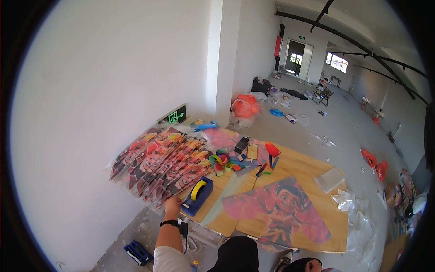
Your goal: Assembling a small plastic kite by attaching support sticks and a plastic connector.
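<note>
My left hand (173,206) is at the near edge of a pile of kites in clear plastic sleeves (163,161), printed with red, black and yellow cartoon figures. Its fingers look curled together; what is in them is too small to make out. Just right of it stands a blue tape dispenser (197,199) with a yellow roll. A pink and red cartoon-printed kite (283,206) lies spread flat on the wooden table (317,174). Down at the lower edge, my right hand (312,265) shows only in part beside my dark-clothed knee, its fingers mostly hidden.
Coloured ribbons (221,162), a phone (252,151) and a black box (242,144) lie mid-table. Blue scissors (206,125) are at the back. A clear plastic packet (329,179) lies at right. Another tape dispenser (138,253) sits on the floor, left. A white wall borders the pile.
</note>
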Demonstrator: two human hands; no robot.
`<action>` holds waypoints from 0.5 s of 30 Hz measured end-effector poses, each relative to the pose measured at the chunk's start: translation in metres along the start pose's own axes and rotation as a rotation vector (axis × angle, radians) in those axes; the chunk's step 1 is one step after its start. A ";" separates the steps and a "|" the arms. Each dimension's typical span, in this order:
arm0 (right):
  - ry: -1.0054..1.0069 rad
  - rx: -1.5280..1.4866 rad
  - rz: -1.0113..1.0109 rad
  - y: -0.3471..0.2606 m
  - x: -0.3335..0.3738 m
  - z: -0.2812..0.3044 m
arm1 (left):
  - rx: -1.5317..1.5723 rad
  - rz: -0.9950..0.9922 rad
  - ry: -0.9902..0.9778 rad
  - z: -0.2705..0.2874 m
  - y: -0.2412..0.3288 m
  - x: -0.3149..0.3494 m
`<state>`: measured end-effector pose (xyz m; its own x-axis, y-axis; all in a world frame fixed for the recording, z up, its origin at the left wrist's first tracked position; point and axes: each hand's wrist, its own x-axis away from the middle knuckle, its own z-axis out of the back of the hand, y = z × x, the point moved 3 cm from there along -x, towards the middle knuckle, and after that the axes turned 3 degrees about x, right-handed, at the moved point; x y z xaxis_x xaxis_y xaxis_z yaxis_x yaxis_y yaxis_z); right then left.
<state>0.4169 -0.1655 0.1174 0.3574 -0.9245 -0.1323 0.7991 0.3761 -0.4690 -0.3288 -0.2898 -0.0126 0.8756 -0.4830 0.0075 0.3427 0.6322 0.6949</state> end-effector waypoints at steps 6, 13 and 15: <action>-0.019 -0.010 0.054 -0.004 -0.009 -0.005 | -0.229 -0.159 0.102 0.018 0.015 0.014; -0.016 -0.022 0.146 -0.013 -0.013 -0.007 | -0.151 0.023 0.156 0.100 -0.011 0.097; 0.032 0.005 0.176 -0.004 -0.012 -0.016 | -0.070 0.034 0.143 0.126 -0.036 0.132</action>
<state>0.4018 -0.1571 0.1074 0.4766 -0.8460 -0.2393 0.7281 0.5323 -0.4318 -0.2686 -0.4529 0.0542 0.9249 -0.3726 -0.0756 0.3306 0.6898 0.6441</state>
